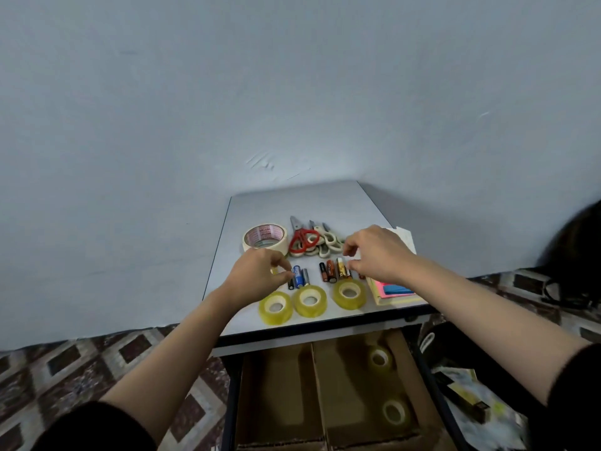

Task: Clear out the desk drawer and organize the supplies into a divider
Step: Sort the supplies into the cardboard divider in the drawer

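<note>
Pale blue wall, patterned floor, grey tabletop [292, 203]. Red scissors [302, 239] lie mid-tabletop. White scissors [329, 243] touch them on the right, and masking tape [265, 239] sits just to their left. Nearer than the red scissors are two battery groups, left batteries [299, 277] and right batteries [335, 271]. Nearer still are three clear tape rolls [310, 301] in a row by the front edge. Sticky notes [395, 291] are front-right of the red scissors.

Left hand [260, 275]: fingers curled, tips against the left batteries; grip or mere touch, can't tell. Right hand [374, 252]: fingers curled over the right batteries, thumb and forefinger apart; holding anything, can't tell.

Below the front edge is an open drawer [232, 402] with a cardboard divider [276, 392]. Two more tape rolls [379, 358] lie in its right compartment.
</note>
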{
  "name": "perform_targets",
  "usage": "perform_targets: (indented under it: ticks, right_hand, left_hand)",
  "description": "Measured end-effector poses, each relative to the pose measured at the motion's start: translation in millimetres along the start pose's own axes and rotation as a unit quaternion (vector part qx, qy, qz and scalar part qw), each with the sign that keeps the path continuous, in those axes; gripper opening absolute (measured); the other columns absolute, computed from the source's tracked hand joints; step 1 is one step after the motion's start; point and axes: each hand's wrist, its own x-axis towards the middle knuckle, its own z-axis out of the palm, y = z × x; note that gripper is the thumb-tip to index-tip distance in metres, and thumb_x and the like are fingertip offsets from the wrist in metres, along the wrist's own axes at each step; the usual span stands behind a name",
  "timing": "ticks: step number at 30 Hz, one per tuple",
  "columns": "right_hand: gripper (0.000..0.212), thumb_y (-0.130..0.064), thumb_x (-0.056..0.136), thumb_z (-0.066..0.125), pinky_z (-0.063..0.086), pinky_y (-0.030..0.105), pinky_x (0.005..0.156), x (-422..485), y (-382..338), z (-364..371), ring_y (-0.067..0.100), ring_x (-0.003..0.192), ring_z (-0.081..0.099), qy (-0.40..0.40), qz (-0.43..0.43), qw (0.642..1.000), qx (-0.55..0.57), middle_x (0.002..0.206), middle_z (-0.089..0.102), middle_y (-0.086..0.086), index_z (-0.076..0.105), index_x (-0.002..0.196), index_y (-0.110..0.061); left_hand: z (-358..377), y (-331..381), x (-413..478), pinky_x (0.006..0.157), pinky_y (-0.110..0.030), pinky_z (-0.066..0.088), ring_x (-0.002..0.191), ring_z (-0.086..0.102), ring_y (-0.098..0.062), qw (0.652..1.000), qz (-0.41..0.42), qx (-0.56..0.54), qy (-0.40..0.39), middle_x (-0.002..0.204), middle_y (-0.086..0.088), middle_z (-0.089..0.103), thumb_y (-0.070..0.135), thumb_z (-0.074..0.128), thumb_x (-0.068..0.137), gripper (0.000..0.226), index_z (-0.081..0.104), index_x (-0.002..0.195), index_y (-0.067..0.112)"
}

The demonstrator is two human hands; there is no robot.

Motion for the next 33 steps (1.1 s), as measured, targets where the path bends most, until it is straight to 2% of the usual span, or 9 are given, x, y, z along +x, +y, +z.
perform_targets:
  ticks: [3, 7, 9, 11, 15, 20, 24, 27, 33]
  right_hand:
    - [0.028, -0.021, 0.085, 0.063, 0.044, 0.029, 0.081, 21, -8, 11, 0.024, 0.108, 0.057, -0.032, 0.001, 0.999, -0.003, 0.117, 0.063, 0.005, 0.066, 0.113, -0.018]
    - [0.026, -0.014, 0.083, 0.060, 0.048, 0.031, 0.074, 41, -13, 24, 0.027, 0.097, 0.060, -0.066, 0.020, 0.998, -0.008, 0.106, 0.063, 0.008, 0.068, 0.108, -0.013]
    - [0.009, -0.008, 0.082, 0.057, 0.042, 0.029, 0.059, 46, -14, 29, 0.027, 0.082, 0.054, -0.088, 0.022, 0.996, -0.017, 0.082, 0.055, 0.005, 0.065, 0.086, -0.010]
    - [0.013, -0.008, 0.081, 0.058, 0.032, 0.027, 0.052, 49, -15, 32, 0.024, 0.075, 0.046, -0.103, 0.020, 0.994, -0.026, 0.070, 0.042, 0.002, 0.051, 0.070, -0.010]
    - [0.008, -0.014, 0.080, 0.066, 0.031, 0.024, 0.050, 51, -15, 37, 0.022, 0.074, 0.048, -0.104, 0.007, 0.994, -0.017, 0.069, 0.044, -0.001, 0.061, 0.085, -0.012]
    - [0.007, -0.010, 0.080, 0.063, 0.028, 0.025, 0.047, 53, -17, 43, 0.025, 0.076, 0.049, -0.103, 0.006, 0.994, -0.024, 0.067, 0.043, 0.000, 0.057, 0.082, -0.012]
    - [0.015, -0.007, 0.081, 0.058, 0.036, 0.026, 0.061, 54, -19, 46, 0.027, 0.088, 0.057, -0.084, 0.008, 0.996, -0.018, 0.097, 0.062, 0.009, 0.064, 0.095, -0.008]
    - [0.009, -0.010, 0.080, 0.062, 0.038, 0.027, 0.065, 56, -18, 39, 0.026, 0.090, 0.059, -0.040, 0.029, 0.999, 0.001, 0.096, 0.063, 0.009, 0.062, 0.088, -0.008]
    - [0.045, -0.020, 0.071, 0.080, 0.047, 0.027, 0.081, 40, -18, 4, 0.021, 0.101, 0.060, 0.023, 0.043, 0.987, 0.153, 0.113, 0.065, 0.007, 0.066, 0.113, -0.013]
  left_hand:
    - [8, -1, 18, 0.084, -0.024, 0.043, 0.103, 0.058, -0.015, 0.999, -0.006, 0.028, -0.040, 0.112, -0.001, 0.066, 0.027, 0.066, 0.084, 0.027, 0.068, 0.110, 0.017]
    - [20, -5, 35, 0.088, -0.027, 0.044, 0.106, 0.057, -0.017, 0.994, 0.005, 0.054, -0.097, 0.119, -0.001, 0.064, 0.028, 0.067, 0.083, 0.035, 0.063, 0.116, 0.017]
    - [24, -7, 41, 0.090, -0.028, 0.045, 0.108, 0.056, -0.018, 0.993, 0.003, 0.049, -0.111, 0.121, -0.002, 0.062, 0.028, 0.068, 0.083, 0.037, 0.062, 0.118, 0.018]
    - [25, -8, 45, 0.091, -0.027, 0.043, 0.111, 0.055, -0.017, 0.991, 0.006, 0.046, -0.122, 0.123, 0.000, 0.060, 0.027, 0.070, 0.081, 0.043, 0.059, 0.121, 0.017]
    - [30, -12, 47, 0.087, -0.024, 0.046, 0.104, 0.056, -0.015, 0.989, 0.015, 0.044, -0.143, 0.119, -0.001, 0.060, 0.023, 0.076, 0.076, 0.047, 0.059, 0.119, 0.016]
    - [34, -11, 46, 0.089, -0.031, 0.051, 0.104, 0.058, -0.017, 0.989, 0.036, 0.059, -0.128, 0.119, -0.002, 0.061, 0.023, 0.076, 0.075, 0.048, 0.059, 0.119, 0.015]
    - [37, -10, 45, 0.088, -0.032, 0.052, 0.102, 0.058, -0.017, 0.991, 0.038, 0.060, -0.111, 0.117, -0.002, 0.061, 0.022, 0.075, 0.075, 0.047, 0.059, 0.119, 0.016]
    - [31, -9, 44, 0.086, -0.032, 0.051, 0.099, 0.058, -0.017, 0.995, 0.023, 0.039, -0.090, 0.113, -0.003, 0.061, 0.021, 0.074, 0.075, 0.046, 0.058, 0.117, 0.015]
    - [1, -2, 20, 0.072, -0.015, 0.048, 0.083, 0.060, -0.005, 0.997, 0.008, -0.080, 0.010, 0.102, 0.005, 0.063, 0.016, 0.074, 0.075, 0.032, 0.062, 0.105, 0.021]
